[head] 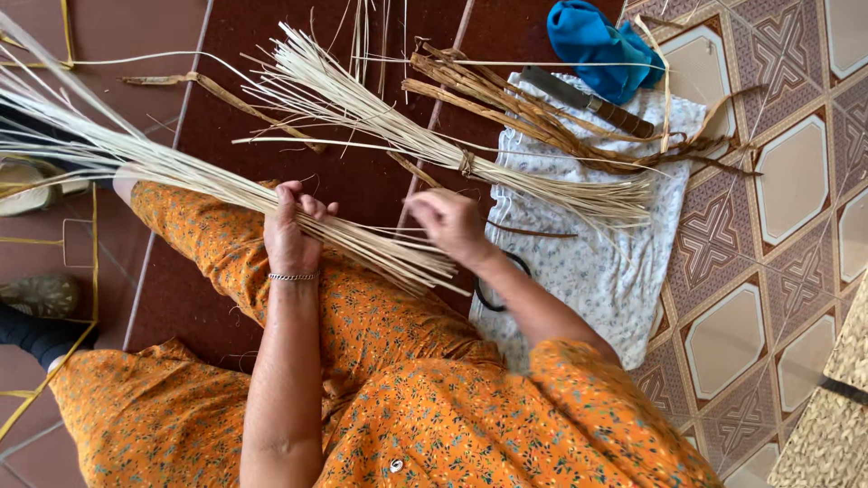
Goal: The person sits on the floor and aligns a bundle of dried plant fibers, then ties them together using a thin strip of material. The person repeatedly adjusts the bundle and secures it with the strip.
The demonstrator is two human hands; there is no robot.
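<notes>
We see a long bundle of pale straw strips [208,185] running from the upper left of the frame down toward the centre, lying across the person's lap in orange flowered cloth [380,352]. The left hand [291,230], a thin bracelet [292,276] at its wrist, is closed around this bundle near its middle, fingers curled over the top. The right hand [449,223], just right of centre, is partly curled near the bundle's cut ends, its fingertips seeming to pinch a single strip; we cannot tell how firmly it grips.

Above the hands, in the upper middle of the frame, a second bundle of pale strips [398,122], tied about its waist, lies fanned out on the dark red floor [262,41]. To its right, darker brown strips [533,113] lie across a white patterned cloth [606,271] spread on the floor. A knife with a brown handle [592,102] rests on that cloth near the top, and a blue cloth [597,45] sits just above it at the upper edge. A black loop [488,294], likely a scissor handle, shows beneath the right forearm. Patterned tiles [778,235] fill the right side, and woven work [832,425] shows at the lower right corner.
</notes>
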